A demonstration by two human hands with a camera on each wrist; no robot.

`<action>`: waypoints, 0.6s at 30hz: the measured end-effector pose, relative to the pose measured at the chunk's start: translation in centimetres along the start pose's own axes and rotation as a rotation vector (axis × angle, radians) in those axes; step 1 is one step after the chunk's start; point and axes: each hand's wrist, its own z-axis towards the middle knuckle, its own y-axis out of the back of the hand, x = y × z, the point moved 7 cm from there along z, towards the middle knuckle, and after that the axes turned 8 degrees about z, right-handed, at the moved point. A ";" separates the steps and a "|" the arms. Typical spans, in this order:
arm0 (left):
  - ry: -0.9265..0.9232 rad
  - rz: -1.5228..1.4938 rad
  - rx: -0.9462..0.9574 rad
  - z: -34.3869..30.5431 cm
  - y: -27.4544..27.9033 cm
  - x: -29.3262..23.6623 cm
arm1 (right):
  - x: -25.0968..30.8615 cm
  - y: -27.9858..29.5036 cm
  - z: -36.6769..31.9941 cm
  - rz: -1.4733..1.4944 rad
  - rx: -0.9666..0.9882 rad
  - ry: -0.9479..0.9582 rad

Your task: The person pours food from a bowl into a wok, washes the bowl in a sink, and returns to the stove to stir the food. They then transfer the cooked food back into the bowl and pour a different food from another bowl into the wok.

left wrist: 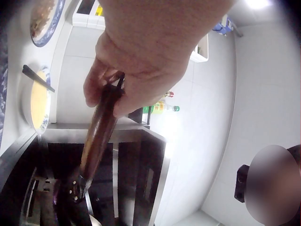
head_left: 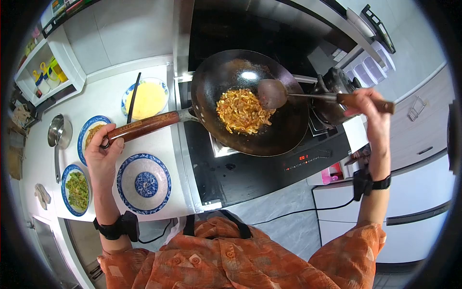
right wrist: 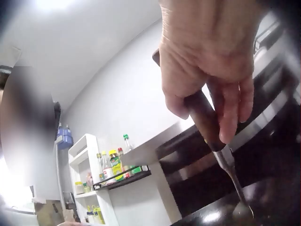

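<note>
Where the black wok (head_left: 286,125) dips, glossy golden-brown strips (head_left: 243,112) lie heaped.

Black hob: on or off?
On, by its display: red digits glow on the black hob, near the wok. Whether it's actually heating, cannot tell.

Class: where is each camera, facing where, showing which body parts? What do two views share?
Head: worn there, facing forward and down over the wok; shows left hand, right hand, arms, torso.
Left wrist: worn there, facing along the wok handle; shows left hand, blurred head.
Right wrist: worn there, facing the spatula; shows right hand, head.
Head and left wrist: same wok handle.
</note>
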 end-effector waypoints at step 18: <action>-0.003 0.049 0.005 0.2 -0.1 -0.1 | -2.4 -2.6 5.5 0.000 0.082 0.041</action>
